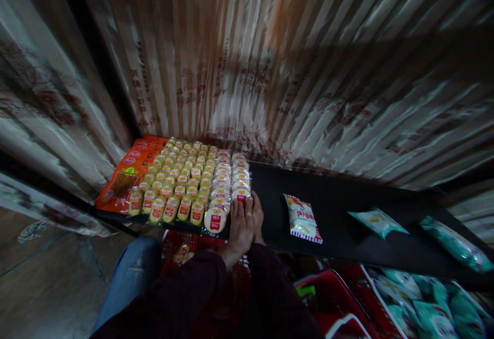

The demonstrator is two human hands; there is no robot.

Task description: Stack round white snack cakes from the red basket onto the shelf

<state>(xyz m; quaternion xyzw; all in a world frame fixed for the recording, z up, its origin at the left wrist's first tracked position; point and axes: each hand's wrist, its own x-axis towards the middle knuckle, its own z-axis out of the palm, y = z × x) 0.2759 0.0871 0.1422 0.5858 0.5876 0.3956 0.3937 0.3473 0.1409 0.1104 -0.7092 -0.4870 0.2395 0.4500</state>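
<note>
My left hand (240, 228) and my right hand (258, 217) are side by side at the front end of a row of wrapped white rice crackers (241, 178). Their fingers are close together and press against the front packet, with its red label showing just above the fingertips. Part of that packet is hidden under the fingers. To the left stands another row of white rice crackers (216, 218), next to several rows of small yellow wrapped snacks (173, 179).
A large orange snack bag (129, 172) lies at the left end of the black shelf (270, 190). Further right are a white-and-red bag (303, 218), a teal packet (377, 221) and a teal bag (455, 241). Red baskets (335, 292) with packets stand below; a plastic curtain (247, 61) hangs behind.
</note>
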